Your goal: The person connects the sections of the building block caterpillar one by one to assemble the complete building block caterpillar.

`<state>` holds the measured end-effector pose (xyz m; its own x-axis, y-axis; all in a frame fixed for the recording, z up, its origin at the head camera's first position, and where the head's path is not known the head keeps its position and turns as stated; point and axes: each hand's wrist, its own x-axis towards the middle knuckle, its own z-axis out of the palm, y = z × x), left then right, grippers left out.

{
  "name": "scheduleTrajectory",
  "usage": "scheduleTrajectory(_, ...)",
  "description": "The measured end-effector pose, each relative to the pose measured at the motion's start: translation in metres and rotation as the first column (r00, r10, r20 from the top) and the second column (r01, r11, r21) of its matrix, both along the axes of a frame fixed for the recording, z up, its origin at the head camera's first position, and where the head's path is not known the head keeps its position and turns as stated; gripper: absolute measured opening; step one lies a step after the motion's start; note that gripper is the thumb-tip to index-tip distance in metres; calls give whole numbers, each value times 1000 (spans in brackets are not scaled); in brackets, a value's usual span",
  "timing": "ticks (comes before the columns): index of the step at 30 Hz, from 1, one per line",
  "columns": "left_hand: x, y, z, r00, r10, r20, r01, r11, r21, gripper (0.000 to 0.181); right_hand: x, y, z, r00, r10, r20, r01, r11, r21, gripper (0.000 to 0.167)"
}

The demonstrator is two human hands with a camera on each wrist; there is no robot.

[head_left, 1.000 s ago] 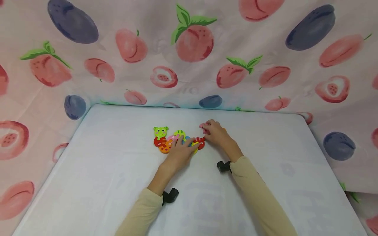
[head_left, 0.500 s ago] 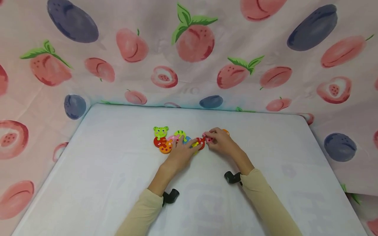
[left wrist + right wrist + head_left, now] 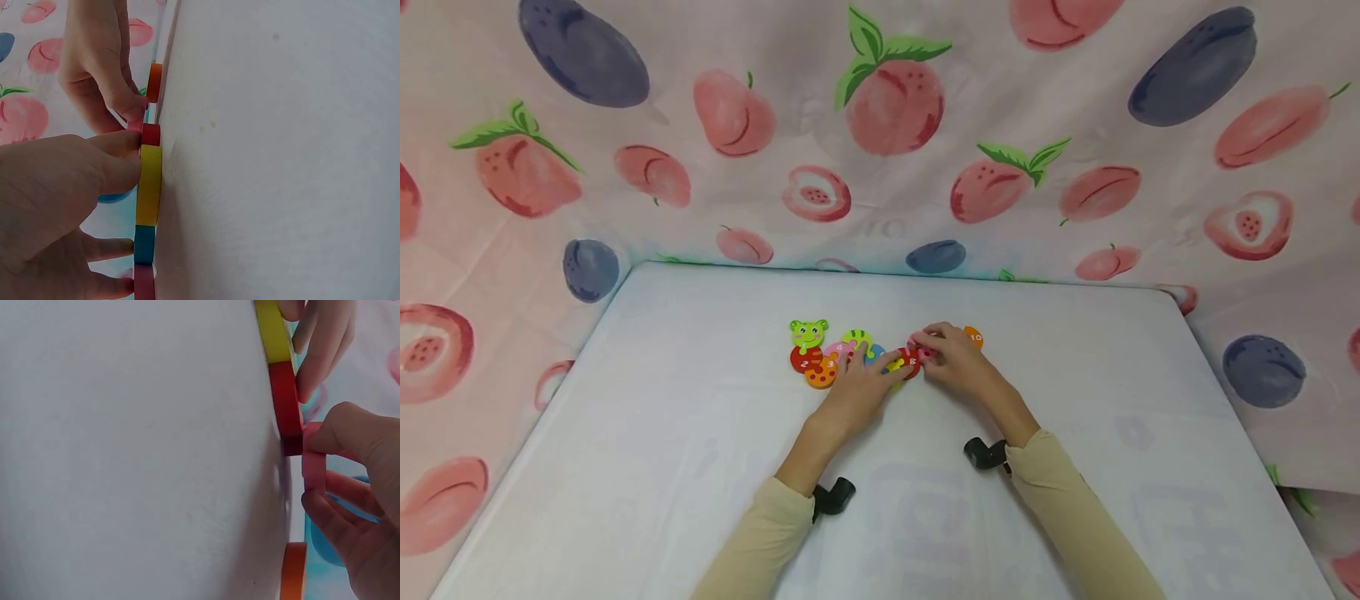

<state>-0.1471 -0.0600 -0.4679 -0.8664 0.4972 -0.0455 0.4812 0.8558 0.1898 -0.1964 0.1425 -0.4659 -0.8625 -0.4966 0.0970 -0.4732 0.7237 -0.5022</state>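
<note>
A row of numbered, joined caterpillar puzzle pieces lies on the table, from the green head piece (image 3: 808,333) at the left to the red piece (image 3: 912,363) marked 8. My left hand (image 3: 856,392) rests over the row with fingers spread, its fingertips on the pieces. At the red end, my right hand (image 3: 958,358) pinches a pink puzzle piece (image 3: 314,465) between thumb and fingers. In the right wrist view, the pink piece sits a little higher than the red one, against its end. The fingers partly hide it in the head view.
An orange piece (image 3: 973,336) marked 10 lies just beyond the right hand. The white table (image 3: 700,467) ends at the back against a fruit-print cloth (image 3: 880,192). Each wrist wears a black camera mount.
The right hand has brought the pink piece down and toward the red piece's end, uncovering the orange piece behind. The left hand has stayed almost still on the row.
</note>
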Motion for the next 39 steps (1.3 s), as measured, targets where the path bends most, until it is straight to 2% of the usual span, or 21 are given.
scheduleTrajectory(5,0,0,0,1000,1,2,-1,1000,5,52,0,-1,1,1000,-13,26,13,1000,24,46)
scheduleTrajectory(12,1,0,2,1000,1,8,-1,1000,11,52,0,-2,-2,1000,8,-14,-7,998,57,43)
scheduleTrajectory(18,1,-1,3,1000,3,3,-3,1000,4,52,0,-3,-5,1000,6,-3,-6,994,109,44)
scheduleTrajectory(21,1,-1,4,1000,-2,2,2,1000,0,52,0,1,-3,999,-42,10,41,997,70,49)
scheduleTrajectory(24,1,-1,4,1000,-3,12,3,1000,1,53,-1,10,-3,992,-124,32,125,992,-5,55)
scheduleTrajectory(26,1,-1,4,1000,-3,19,2,1000,1,54,-2,16,-4,979,-192,61,196,979,-52,57)
scheduleTrajectory(28,1,-1,4,1000,1,22,-1,1000,2,54,-4,22,-6,958,-267,108,277,955,-101,59)
scheduleTrajectory(30,1,-1,4,1000,3,21,-3,1000,2,54,-4,27,-9,929,-333,160,356,923,-147,61)
scheduleTrajectory(32,1,-1,5,1000,3,18,-4,1000,4,53,-5,31,-15,894,-394,213,430,888,-162,64)
scheduleTrajectory(34,1,-1,5,1000,3,16,-3,1000,5,53,-6,34,-22,867,-433,247,476,865,-158,67)
scheduleTrajectory(37,1,-1,5,1000,2,18,-2,1000,4,53,-6,36,-30,851,-462,249,508,844,-170,66)
scheduleTrajectory(39,1,-1,4,1000,1,18,-1,1000,2,53,-4,36,-34,851,-475,226,517,834,-194,63)
